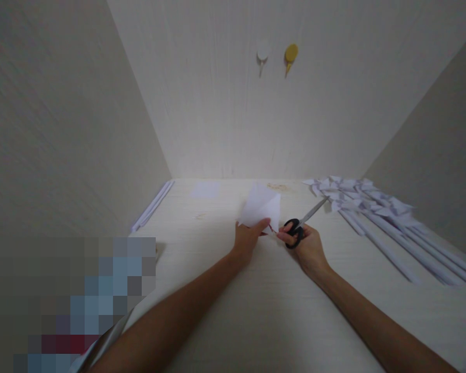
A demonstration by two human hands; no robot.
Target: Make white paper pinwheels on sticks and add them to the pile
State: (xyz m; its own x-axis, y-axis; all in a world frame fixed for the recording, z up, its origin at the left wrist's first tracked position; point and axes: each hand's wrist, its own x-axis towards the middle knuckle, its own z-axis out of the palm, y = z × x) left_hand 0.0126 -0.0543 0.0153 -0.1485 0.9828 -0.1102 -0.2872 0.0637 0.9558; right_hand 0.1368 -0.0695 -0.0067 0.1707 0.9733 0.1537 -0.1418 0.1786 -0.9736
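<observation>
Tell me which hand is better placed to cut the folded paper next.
Probably the right hand: it already grips the black-handled scissors, blades pointing away to the right. The left hand is busy pinching the folded white paper.

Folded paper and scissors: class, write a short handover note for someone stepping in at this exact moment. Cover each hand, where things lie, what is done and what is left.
Left hand: pinches the lower edge of the folded white paper, held up just over the table.
Right hand: fingers through the black handles of the scissors, blades pointing away to the right, clear of the paper.
Right side of the table: a pile of paper pinwheels on rolled paper sticks.
Left edge: a stack of white sheets.
Done: the paper is folded.
Left: no cut shows on it yet.
</observation>
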